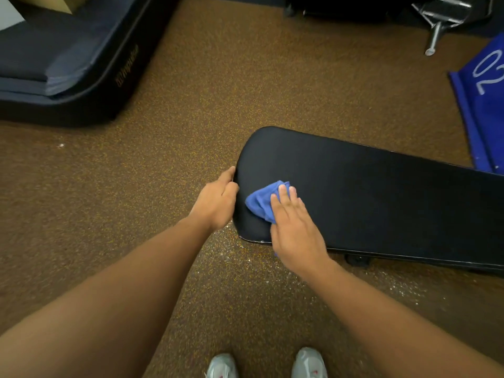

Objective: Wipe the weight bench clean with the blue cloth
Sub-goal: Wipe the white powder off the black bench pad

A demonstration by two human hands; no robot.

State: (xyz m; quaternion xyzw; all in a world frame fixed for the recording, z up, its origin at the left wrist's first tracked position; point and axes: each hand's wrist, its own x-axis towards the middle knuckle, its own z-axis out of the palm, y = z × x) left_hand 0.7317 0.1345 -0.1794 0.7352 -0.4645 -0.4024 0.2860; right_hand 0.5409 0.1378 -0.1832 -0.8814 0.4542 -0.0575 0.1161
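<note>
Weight bench (381, 192) pad sits low on the speckled rubber floor (163, 165), running off to our right; we're only working the near rounded end, so most of its length looks left to wipe. Right hand (296, 230) presses flat, fingers straight and together, on the bunched blue cloth (260, 201); left hand (218, 200) curls round the pad's end edge. Dark mats (54, 64) far left, blue towel (485, 105) far right.

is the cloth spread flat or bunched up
Bunched up. The cloth sits in a crumpled wad with folds, on the bench near its end, under the flat fingers of the right hand.
</note>
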